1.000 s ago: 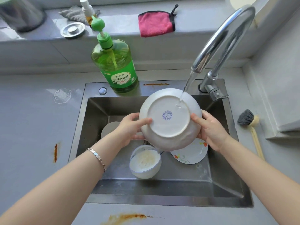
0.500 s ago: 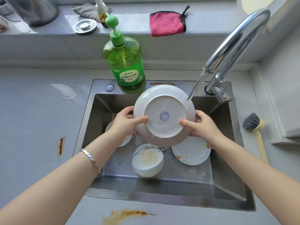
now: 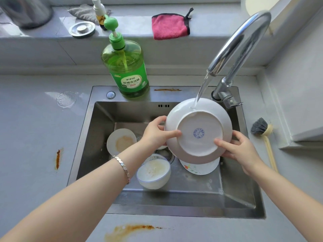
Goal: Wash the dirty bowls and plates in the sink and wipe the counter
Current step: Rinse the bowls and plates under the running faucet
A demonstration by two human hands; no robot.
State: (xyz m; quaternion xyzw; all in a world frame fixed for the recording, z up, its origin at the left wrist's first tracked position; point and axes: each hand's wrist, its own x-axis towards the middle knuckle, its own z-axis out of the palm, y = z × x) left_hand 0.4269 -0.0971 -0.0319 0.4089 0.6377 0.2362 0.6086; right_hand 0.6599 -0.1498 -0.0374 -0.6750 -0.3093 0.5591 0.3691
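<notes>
Head view, biggest things first. Grey counter [image 3: 35, 137] runs round the frame's edges and carries orange-brown smears, one at lower centre [image 3: 129, 229] and one at middle left [image 3: 58, 158]. Steel sink [image 3: 174, 209] takes the centre. The curved faucet [image 3: 241, 41] arches in from the upper right with its water stream [image 3: 202, 88] running. A green soap bottle [image 3: 128, 72] stands on the sink's back rim, upper centre.

The large white dish [image 3: 199, 123] is held above the basin at centre right, its blue-stamped underside turned to the camera. The left hand [image 3: 155, 133] grips its left rim, thumb laid across the base. The right hand [image 3: 239, 149] clasps the lower right rim, thumb on the base.

A second ago the dish was over the middle of the basin; it has since travelled toward the tap. The stream now lands on its upper edge and sheets over the back, where half a second ago it seemed only to skim the right edge. The shift has also uncovered a stained saucer [image 3: 121, 142] at the basin's left.

I judge this to be the rinse of the dish's back, with most of the job ahead. A small bowl [image 3: 154, 172] clouded with residue sits at lower centre, and a flowered plate [image 3: 199, 167] lies partly under the dish. The smears still wait for the pink cloth [image 3: 169, 27] on the ledge, top centre. A brush [image 3: 260, 128] lies on the counter at right.
</notes>
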